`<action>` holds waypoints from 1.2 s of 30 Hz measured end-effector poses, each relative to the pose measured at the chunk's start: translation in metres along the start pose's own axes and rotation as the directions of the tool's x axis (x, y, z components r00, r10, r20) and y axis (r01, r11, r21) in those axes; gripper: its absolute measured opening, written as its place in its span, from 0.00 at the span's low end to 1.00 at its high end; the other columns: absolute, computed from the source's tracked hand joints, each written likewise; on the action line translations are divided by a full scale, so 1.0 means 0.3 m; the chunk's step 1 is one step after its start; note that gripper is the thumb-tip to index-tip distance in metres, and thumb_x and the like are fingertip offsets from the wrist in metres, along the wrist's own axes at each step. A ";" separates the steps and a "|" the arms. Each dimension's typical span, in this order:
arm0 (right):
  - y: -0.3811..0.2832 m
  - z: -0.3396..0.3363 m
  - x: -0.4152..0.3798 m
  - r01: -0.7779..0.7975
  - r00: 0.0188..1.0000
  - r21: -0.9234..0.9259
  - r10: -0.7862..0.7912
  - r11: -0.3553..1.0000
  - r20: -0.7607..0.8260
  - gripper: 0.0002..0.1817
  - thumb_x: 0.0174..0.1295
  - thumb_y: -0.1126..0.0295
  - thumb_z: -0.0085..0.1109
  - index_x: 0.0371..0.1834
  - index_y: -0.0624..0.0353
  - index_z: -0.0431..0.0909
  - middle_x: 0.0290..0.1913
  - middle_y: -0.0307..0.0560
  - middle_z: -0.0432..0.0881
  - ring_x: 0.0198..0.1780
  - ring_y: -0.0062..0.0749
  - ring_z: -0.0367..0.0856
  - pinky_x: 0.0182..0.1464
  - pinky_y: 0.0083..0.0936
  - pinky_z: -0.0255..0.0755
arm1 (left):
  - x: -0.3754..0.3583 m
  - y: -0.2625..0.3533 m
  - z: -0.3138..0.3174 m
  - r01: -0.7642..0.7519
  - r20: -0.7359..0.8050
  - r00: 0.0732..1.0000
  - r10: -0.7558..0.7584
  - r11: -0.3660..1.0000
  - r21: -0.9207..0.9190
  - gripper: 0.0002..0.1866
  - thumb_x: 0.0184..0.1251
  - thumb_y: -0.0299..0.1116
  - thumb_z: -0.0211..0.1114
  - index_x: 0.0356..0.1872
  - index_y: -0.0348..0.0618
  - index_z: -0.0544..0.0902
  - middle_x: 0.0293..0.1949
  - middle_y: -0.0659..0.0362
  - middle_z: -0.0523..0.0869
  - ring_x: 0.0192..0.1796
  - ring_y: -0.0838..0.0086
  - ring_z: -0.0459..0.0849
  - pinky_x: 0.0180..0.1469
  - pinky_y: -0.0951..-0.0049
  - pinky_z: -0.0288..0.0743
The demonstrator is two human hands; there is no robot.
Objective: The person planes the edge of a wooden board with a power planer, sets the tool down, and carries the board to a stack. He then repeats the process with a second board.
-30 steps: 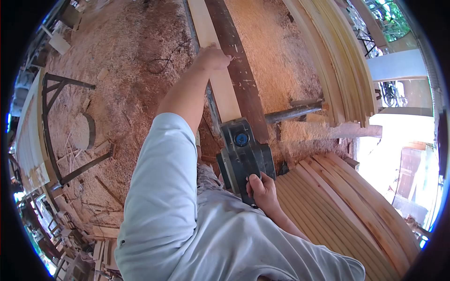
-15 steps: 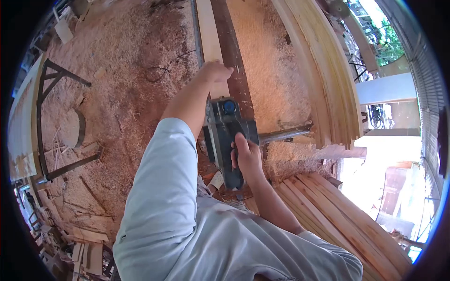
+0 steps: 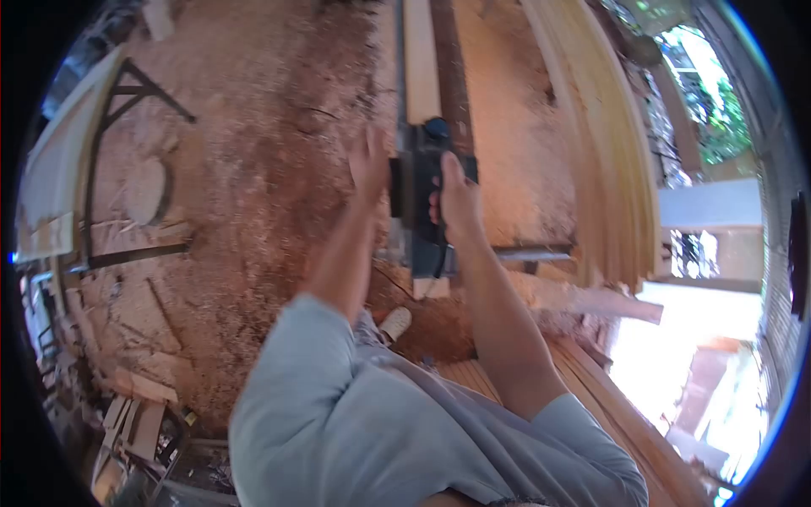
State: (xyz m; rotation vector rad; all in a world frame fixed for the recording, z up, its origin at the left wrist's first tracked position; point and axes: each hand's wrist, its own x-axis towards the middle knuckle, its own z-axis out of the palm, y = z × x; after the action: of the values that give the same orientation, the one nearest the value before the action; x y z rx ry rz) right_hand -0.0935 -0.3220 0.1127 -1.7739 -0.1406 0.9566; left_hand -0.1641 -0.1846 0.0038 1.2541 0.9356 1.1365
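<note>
My right hand (image 3: pixel 459 201) is wrapped around the rear handle of a black electric planer (image 3: pixel 420 224) with a dark knob at its front. The planer rests lengthwise on a narrow pale wooden board (image 3: pixel 421 72), whose near end pokes out behind the tool. To the left of the planer, my left hand (image 3: pixel 368 165) is off the board, holding nothing, with its fingers stretched forward and a little blurred. A dark brown beam (image 3: pixel 452 72) runs alongside the board on its right.
Long stacked planks (image 3: pixel 591 144) stand on the right, beyond a metal support bar (image 3: pixel 536 253). More boards (image 3: pixel 604 406) lie at lower right. A dark metal trestle (image 3: pixel 106 127) is on the left, near a round wood slab (image 3: pixel 148 190). Sawdust and scraps cover the floor.
My right hand has pushed the planer forward along the board. My left hand has lifted off the board and moved to its left side. The view has shifted.
</note>
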 end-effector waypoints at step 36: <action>-0.206 0.118 0.209 0.063 0.997 -0.062 -0.066 0.996 -0.046 0.34 0.65 0.38 0.57 0.30 0.66 0.77 0.16 0.44 0.73 0.12 0.28 0.69 0.14 0.27 0.60 | -0.811 0.007 0.017 -0.336 0.975 0.217 0.042 0.941 0.034 0.22 0.62 0.50 0.67 0.45 0.39 0.87 0.40 0.48 0.88 0.52 0.53 0.85 0.61 0.56 0.75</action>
State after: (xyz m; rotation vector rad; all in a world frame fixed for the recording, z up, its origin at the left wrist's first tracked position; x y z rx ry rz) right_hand -0.0538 -0.2370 0.1271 -1.8355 -0.1970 0.8708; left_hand -0.2116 -0.4229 -0.0090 1.9456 -0.1152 0.1589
